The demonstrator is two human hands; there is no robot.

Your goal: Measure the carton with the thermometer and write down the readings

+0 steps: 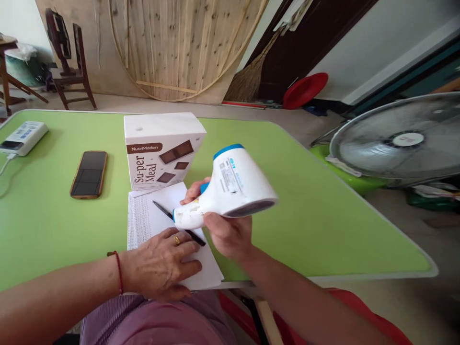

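Note:
An infrared thermometer (240, 184), white with blue trim and a printed label on its side, is held above the paper in my right hand (230, 232). The fingers wrap round its handle near the blue trigger, partly hidden behind it. My left hand (165, 261), with a gold ring and a red wrist cord, lies flat on the open notebook (138, 218), fingers apart. Beside its fingertips a black pen (196, 237) rests slantwise on the page; the thermometer's handle covers its middle. Dense handwriting fills the notebook's left part.
A white NutriMotion box (165, 129) stands at the notebook's far edge. Left of it lie a phone (89, 175) and a white power bank (24, 138) with a cable on the green table (305, 215). A large fan (402, 139) stands beyond the right edge.

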